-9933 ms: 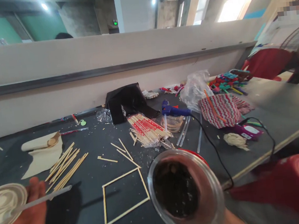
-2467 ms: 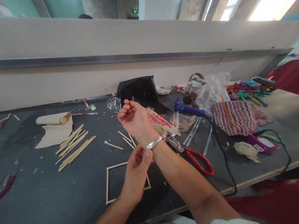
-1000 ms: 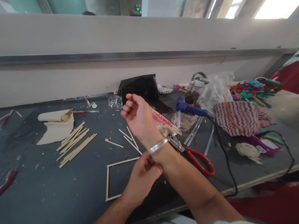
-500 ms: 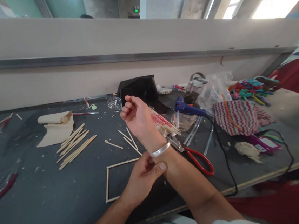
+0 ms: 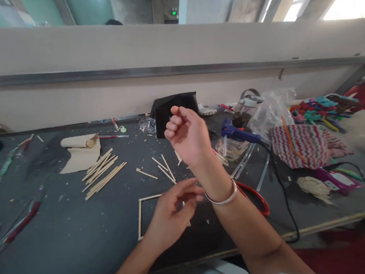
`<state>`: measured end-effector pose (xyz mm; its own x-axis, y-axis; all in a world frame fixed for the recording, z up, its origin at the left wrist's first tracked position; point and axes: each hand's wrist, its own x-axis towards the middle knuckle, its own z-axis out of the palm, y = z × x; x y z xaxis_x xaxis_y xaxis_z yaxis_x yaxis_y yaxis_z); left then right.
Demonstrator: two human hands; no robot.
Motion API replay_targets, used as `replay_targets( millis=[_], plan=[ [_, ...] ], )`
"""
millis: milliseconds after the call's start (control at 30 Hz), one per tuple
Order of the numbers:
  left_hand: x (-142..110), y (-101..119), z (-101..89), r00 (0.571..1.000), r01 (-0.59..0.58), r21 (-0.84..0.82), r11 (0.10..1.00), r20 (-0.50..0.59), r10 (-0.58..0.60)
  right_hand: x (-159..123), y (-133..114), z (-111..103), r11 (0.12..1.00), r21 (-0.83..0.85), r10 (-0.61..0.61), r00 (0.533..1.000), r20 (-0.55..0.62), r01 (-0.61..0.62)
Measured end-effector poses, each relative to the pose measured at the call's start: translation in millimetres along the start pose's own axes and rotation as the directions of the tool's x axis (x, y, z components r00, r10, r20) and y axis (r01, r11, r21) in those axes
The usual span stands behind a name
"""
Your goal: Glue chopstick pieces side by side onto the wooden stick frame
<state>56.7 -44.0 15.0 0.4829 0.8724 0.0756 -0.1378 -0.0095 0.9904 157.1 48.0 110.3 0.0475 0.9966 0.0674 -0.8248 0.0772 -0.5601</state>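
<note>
My left hand (image 5: 173, 213) is open and empty, its fingers reaching toward my right wrist just short of the silver bracelet (image 5: 224, 196). Raised over the table, my right hand (image 5: 189, 136) has its palm turned up and its fingers loosely curled, with nothing in them. Below my left hand lies a rectangular frame of thin wooden sticks (image 5: 140, 218), its right side hidden by that hand. Red-handled pliers (image 5: 260, 200) lie partly behind my right forearm. Several loose sticks (image 5: 168, 168) are scattered beyond my left hand.
Left of centre are a stick pile (image 5: 104, 174) and a beige cloth roll (image 5: 80, 151). On the right lie a blue glue gun (image 5: 238, 132) with its cable, a zigzag-patterned pouch (image 5: 299, 145) and a clear plastic bag (image 5: 274, 106). A black bag (image 5: 174, 101) stands near the wall.
My left hand has let go of my right wrist. The bracelet sits further down the forearm, and my right hand has moved right in view. The camera view has shifted slightly left.
</note>
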Motion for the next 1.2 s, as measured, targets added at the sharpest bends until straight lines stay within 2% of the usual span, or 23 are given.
replay_targets(
  millis=[67,133,200,267,333,367,433,500,567,733,867,933,1067,1133,1200],
  plan=[
    [-9.7,4.5,-27.1,0.988,-0.039,0.302,0.952,-0.128,0.081,-8.7,-9.5,3.1,0.994,-0.084,-0.066,0.997,0.027,0.068],
    [-19.7,5.1,-59.6,0.96,-0.058,0.564,0.823,-0.196,0.202,-18.7,-18.9,3.9,0.967,-0.217,-0.124,0.99,0.064,0.135],
    [-28.2,1.6,-90.7,0.946,-0.001,0.722,0.691,-0.223,0.234,-32.0,-27.1,0.3,0.896,-0.405,-0.146,0.982,0.122,0.183],
    [-34.4,-5.0,-114.2,0.953,0.073,0.8,0.595,-0.232,0.194,-49.5,-31.6,-10.0,0.743,-0.628,-0.145,0.972,0.187,0.232],
    [-38.0,-12.8,-127.8,0.967,0.114,0.821,0.56,-0.221,0.127,-69.8,-30.1,-28.4,0.48,-0.833,-0.137,0.961,0.24,0.276],
    [-38.9,-16.6,-131.0,0.973,0.121,0.821,0.558,-0.21,0.098,-79.9,-27.1,-40.1,0.32,-0.907,-0.114,0.961,0.251,0.275],
    [-39.2,-23.1,-132.7,0.98,0.119,0.816,0.565,-0.188,0.066,-98.0,-17.6,-66.5,0.083,-0.966,-0.037,0.97,0.241,0.243],
    [-37.8,-27.6,-130.9,0.982,0.114,0.823,0.556,-0.176,0.06,-111.2,-6.6,-91.6,-0.072,-0.98,0.023,0.983,0.182,0.184],
    [-35.9,-30.2,-128.5,0.982,0.121,0.842,0.526,-0.18,0.062,-118.8,3.2,-110.6,-0.164,-0.979,0.047,0.992,0.118,0.125],
    [-34.0,-32.5,-125.0,0.973,0.165,0.871,0.464,-0.222,0.071,-121.3,19.7,-127.6,-0.294,-0.953,0.065,0.996,0.06,0.076],
    [-36.0,-32.5,-124.6,0.969,0.178,0.875,0.45,-0.236,0.076,-114.5,27.2,-129.8,-0.367,-0.925,0.074,0.994,0.082,0.103],
    [-37.0,-32.8,-124.4,0.969,0.167,0.874,0.456,-0.231,0.088,-106.8,28.3,-129.0,-0.387,-0.908,0.103,0.986,0.129,0.159],
    [-37.5,-34.8,-122.7,0.969,0.161,0.87,0.465,-0.229,0.094,-81.1,28.9,-117.8,-0.418,-0.839,0.275,0.929,0.249,0.349],
    [-37.4,-34.5,-122.1,0.968,0.169,0.867,0.469,-0.236,0.087,-66.0,29.6,-110.4,-0.477,-0.767,0.397,0.884,0.247,0.429],
    [-36.9,-31.1,-122.9,0.968,0.18,0.86,0.477,-0.241,0.069,-52.6,29.7,-105.8,-0.565,-0.682,0.465,0.862,0.202,0.465]
  ],
)
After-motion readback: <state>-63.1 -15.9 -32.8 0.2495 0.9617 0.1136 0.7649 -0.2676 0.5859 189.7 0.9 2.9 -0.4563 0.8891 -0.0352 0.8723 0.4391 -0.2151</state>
